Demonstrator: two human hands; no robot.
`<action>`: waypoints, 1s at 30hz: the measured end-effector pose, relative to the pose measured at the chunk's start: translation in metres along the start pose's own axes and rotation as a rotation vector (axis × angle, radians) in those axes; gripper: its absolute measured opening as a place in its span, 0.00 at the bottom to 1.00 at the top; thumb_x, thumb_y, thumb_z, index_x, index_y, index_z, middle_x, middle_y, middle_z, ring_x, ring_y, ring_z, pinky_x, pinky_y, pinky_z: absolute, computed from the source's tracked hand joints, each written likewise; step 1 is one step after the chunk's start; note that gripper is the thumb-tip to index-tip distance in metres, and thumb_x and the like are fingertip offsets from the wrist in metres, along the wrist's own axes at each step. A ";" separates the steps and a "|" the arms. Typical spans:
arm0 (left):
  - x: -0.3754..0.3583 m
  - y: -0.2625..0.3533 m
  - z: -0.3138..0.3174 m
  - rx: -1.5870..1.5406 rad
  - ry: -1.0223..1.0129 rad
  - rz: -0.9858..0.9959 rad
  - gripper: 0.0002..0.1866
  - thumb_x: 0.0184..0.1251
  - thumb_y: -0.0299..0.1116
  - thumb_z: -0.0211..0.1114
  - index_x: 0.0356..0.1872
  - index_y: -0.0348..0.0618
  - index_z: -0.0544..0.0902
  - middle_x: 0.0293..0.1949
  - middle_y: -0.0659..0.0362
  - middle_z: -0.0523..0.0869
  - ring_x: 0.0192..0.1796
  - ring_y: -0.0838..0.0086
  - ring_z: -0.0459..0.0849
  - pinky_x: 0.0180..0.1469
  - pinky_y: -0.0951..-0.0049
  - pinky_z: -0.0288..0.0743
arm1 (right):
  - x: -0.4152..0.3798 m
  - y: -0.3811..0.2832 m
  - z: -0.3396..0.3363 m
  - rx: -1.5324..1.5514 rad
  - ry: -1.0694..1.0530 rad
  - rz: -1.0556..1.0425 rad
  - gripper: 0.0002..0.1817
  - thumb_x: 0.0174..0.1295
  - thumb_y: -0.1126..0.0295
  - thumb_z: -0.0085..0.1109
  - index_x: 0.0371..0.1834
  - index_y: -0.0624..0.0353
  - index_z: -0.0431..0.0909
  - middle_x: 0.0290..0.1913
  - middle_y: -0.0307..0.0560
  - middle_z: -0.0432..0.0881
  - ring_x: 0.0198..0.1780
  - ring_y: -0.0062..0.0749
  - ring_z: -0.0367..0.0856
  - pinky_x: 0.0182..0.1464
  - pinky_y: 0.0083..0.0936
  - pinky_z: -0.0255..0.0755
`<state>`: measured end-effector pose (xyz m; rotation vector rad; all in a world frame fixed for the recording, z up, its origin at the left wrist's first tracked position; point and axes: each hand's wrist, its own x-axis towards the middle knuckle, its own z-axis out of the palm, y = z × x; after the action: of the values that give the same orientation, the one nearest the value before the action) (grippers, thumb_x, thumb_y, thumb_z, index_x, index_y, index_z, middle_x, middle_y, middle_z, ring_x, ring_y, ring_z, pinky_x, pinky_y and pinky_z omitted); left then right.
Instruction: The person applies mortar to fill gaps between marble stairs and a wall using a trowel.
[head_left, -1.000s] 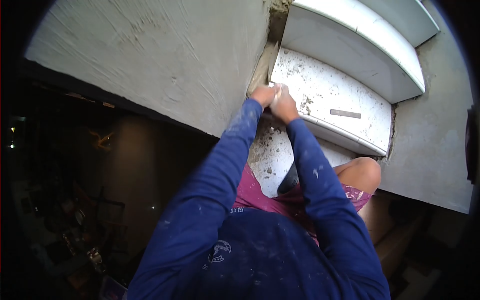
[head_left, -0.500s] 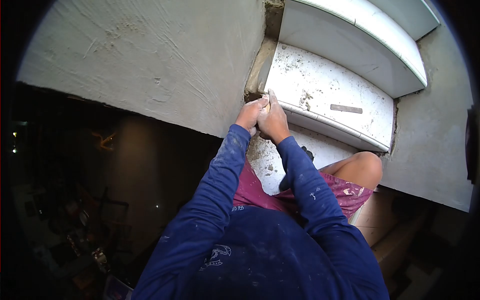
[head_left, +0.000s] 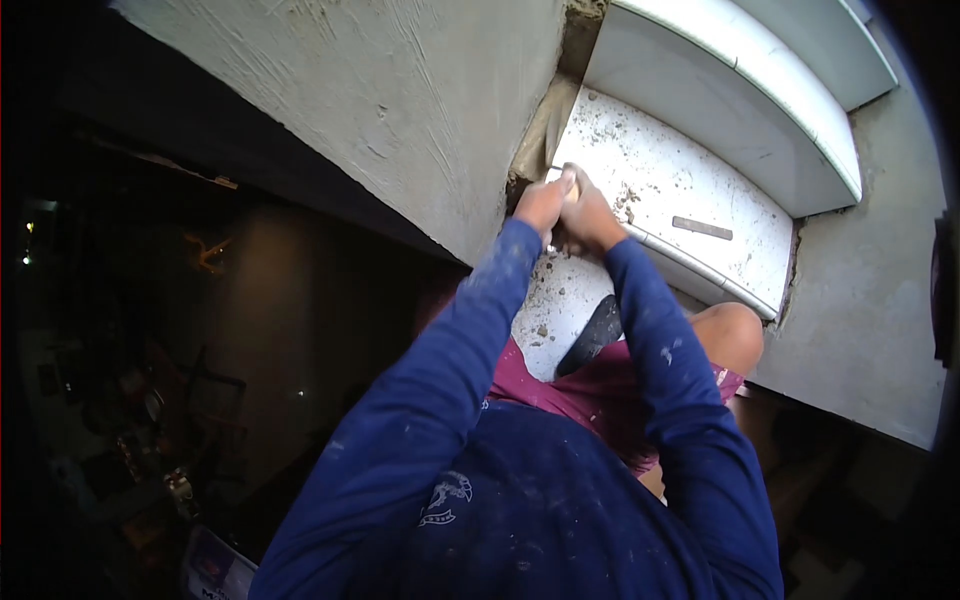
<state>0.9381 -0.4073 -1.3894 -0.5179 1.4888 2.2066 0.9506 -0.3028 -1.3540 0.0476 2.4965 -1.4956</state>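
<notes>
Both my hands are close together at the left end of a white tiled step [head_left: 660,185], beside the rough gap along the grey wall. My left hand [head_left: 541,207] is closed, its fingers wrapped round something mostly hidden. My right hand [head_left: 588,212] presses against it, also closed, with a small pale yellowish bit showing between the fingers. A thin dark edge juts out just above the hands. What they grip is too hidden to name. On the step, right of my hands, lies a flat grey-brown strip [head_left: 702,228] amid crumbs of debris.
A rough grey wall [head_left: 400,100] rises at the left, with a dark drop below it. Higher curved white steps [head_left: 730,60] stand at the upper right. Another grey wall [head_left: 870,300] borders the right. Debris dots the lower step [head_left: 560,310] near my dark shoe [head_left: 594,338].
The view has shifted and tilted. Both hands remain together, now slightly lower along the step's left edge, and more of my dark shoe shows.
</notes>
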 end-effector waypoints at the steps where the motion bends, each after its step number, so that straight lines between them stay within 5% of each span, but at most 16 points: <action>1: -0.006 -0.014 -0.011 -0.031 -0.003 0.031 0.21 0.75 0.44 0.59 0.49 0.31 0.81 0.44 0.52 0.86 0.45 0.71 0.83 0.50 0.70 0.74 | -0.019 -0.018 0.000 0.031 -0.047 0.084 0.32 0.66 0.66 0.54 0.74 0.53 0.60 0.40 0.59 0.82 0.26 0.34 0.81 0.22 0.31 0.75; 2: -0.020 -0.029 -0.021 -0.063 -0.003 0.050 0.24 0.73 0.45 0.61 0.48 0.27 0.82 0.45 0.50 0.86 0.44 0.71 0.83 0.51 0.70 0.74 | -0.041 -0.035 0.002 0.064 -0.099 0.180 0.30 0.67 0.67 0.54 0.73 0.53 0.61 0.37 0.54 0.82 0.24 0.29 0.79 0.22 0.29 0.73; 5: -0.065 -0.020 -0.017 0.022 0.029 0.120 0.20 0.75 0.42 0.57 0.42 0.31 0.84 0.40 0.54 0.87 0.41 0.74 0.82 0.47 0.72 0.74 | -0.057 -0.006 0.013 0.121 -0.137 -0.044 0.31 0.67 0.67 0.54 0.73 0.58 0.61 0.45 0.53 0.80 0.39 0.29 0.80 0.39 0.24 0.76; 8: -0.038 -0.027 -0.023 0.259 -0.060 0.162 0.19 0.74 0.41 0.58 0.39 0.31 0.85 0.37 0.56 0.87 0.39 0.74 0.82 0.44 0.71 0.74 | -0.053 0.008 0.023 0.257 0.076 -0.016 0.31 0.67 0.67 0.54 0.74 0.60 0.60 0.46 0.53 0.80 0.36 0.24 0.78 0.35 0.21 0.75; 12: -0.072 -0.014 -0.030 0.155 0.050 0.164 0.20 0.74 0.40 0.58 0.38 0.28 0.84 0.37 0.53 0.87 0.38 0.76 0.81 0.44 0.70 0.74 | -0.067 -0.036 0.011 0.312 -0.282 0.254 0.32 0.66 0.70 0.53 0.74 0.62 0.59 0.51 0.54 0.81 0.41 0.25 0.79 0.41 0.21 0.77; 13: -0.076 -0.021 -0.034 0.183 0.119 0.198 0.22 0.75 0.42 0.57 0.41 0.26 0.84 0.37 0.52 0.87 0.39 0.76 0.82 0.45 0.70 0.74 | -0.066 -0.008 0.036 0.342 -0.116 0.099 0.32 0.63 0.68 0.53 0.71 0.68 0.62 0.61 0.66 0.77 0.56 0.47 0.81 0.60 0.33 0.73; 14: -0.085 -0.025 -0.040 0.287 0.108 0.275 0.22 0.76 0.42 0.57 0.43 0.26 0.83 0.38 0.52 0.87 0.39 0.76 0.82 0.45 0.71 0.74 | -0.061 0.023 0.057 0.241 0.051 -0.120 0.29 0.63 0.68 0.55 0.67 0.70 0.66 0.58 0.66 0.79 0.58 0.44 0.80 0.62 0.33 0.71; 16: -0.101 -0.015 -0.050 0.482 0.095 0.451 0.22 0.77 0.42 0.55 0.46 0.26 0.83 0.38 0.52 0.88 0.40 0.76 0.83 0.44 0.72 0.75 | -0.069 0.010 0.062 0.240 0.181 -0.163 0.26 0.63 0.67 0.57 0.63 0.70 0.69 0.51 0.60 0.81 0.51 0.37 0.81 0.56 0.31 0.73; 18: -0.166 0.041 -0.037 0.610 0.056 0.418 0.19 0.77 0.37 0.56 0.50 0.27 0.82 0.41 0.52 0.88 0.41 0.77 0.84 0.42 0.76 0.77 | -0.079 -0.032 0.046 0.418 0.176 -0.086 0.23 0.66 0.66 0.57 0.59 0.70 0.71 0.44 0.53 0.81 0.45 0.32 0.78 0.51 0.30 0.73; 19: -0.182 0.050 -0.035 0.521 0.074 0.482 0.17 0.76 0.35 0.57 0.51 0.27 0.82 0.42 0.52 0.87 0.41 0.77 0.84 0.42 0.77 0.77 | -0.078 -0.046 0.042 0.554 0.239 -0.150 0.20 0.70 0.64 0.55 0.58 0.67 0.71 0.38 0.46 0.78 0.39 0.29 0.74 0.46 0.30 0.73; 20: -0.196 0.054 -0.035 0.428 0.098 0.540 0.16 0.76 0.33 0.58 0.51 0.28 0.81 0.43 0.52 0.87 0.41 0.77 0.84 0.42 0.78 0.78 | -0.071 -0.055 0.043 0.490 0.442 -0.358 0.13 0.73 0.64 0.52 0.52 0.62 0.73 0.31 0.41 0.76 0.27 0.19 0.72 0.28 0.22 0.71; 22: -0.218 0.067 -0.034 0.308 0.137 0.680 0.13 0.74 0.26 0.59 0.52 0.27 0.81 0.43 0.51 0.86 0.41 0.75 0.84 0.43 0.78 0.80 | -0.062 -0.049 0.062 0.874 0.393 -0.217 0.13 0.74 0.62 0.51 0.51 0.60 0.72 0.29 0.42 0.74 0.20 0.20 0.71 0.20 0.22 0.68; 24: -0.231 0.081 -0.037 0.515 0.194 1.046 0.14 0.75 0.26 0.54 0.54 0.28 0.79 0.40 0.49 0.85 0.38 0.70 0.85 0.40 0.76 0.81 | -0.030 0.008 0.093 0.659 0.166 0.085 0.14 0.75 0.57 0.48 0.42 0.58 0.70 0.21 0.40 0.71 0.13 0.22 0.69 0.14 0.23 0.65; 26: -0.247 0.098 -0.032 0.490 0.282 1.254 0.12 0.74 0.27 0.55 0.46 0.27 0.81 0.39 0.50 0.84 0.37 0.72 0.82 0.40 0.76 0.79 | -0.009 0.044 0.095 0.420 0.260 -0.050 0.14 0.75 0.57 0.48 0.39 0.57 0.69 0.20 0.39 0.71 0.13 0.23 0.69 0.13 0.25 0.64; 29: -0.245 0.110 -0.042 0.568 0.571 1.471 0.21 0.72 0.36 0.58 0.59 0.32 0.73 0.51 0.47 0.78 0.50 0.66 0.78 0.55 0.64 0.73 | -0.031 -0.011 0.059 0.629 0.367 0.006 0.16 0.73 0.56 0.50 0.42 0.60 0.70 0.23 0.42 0.73 0.13 0.25 0.70 0.13 0.28 0.65; 30: -0.234 0.118 -0.041 0.564 0.694 1.542 0.26 0.71 0.37 0.60 0.65 0.33 0.70 0.58 0.45 0.75 0.57 0.63 0.75 0.62 0.61 0.69 | -0.025 -0.009 0.064 0.455 0.537 -0.216 0.16 0.73 0.56 0.50 0.42 0.60 0.70 0.23 0.43 0.73 0.13 0.26 0.71 0.12 0.27 0.64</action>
<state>1.0733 -0.5171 -1.1898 0.2739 3.5734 2.2467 0.9848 -0.3608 -1.3705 0.3006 2.5288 -2.3881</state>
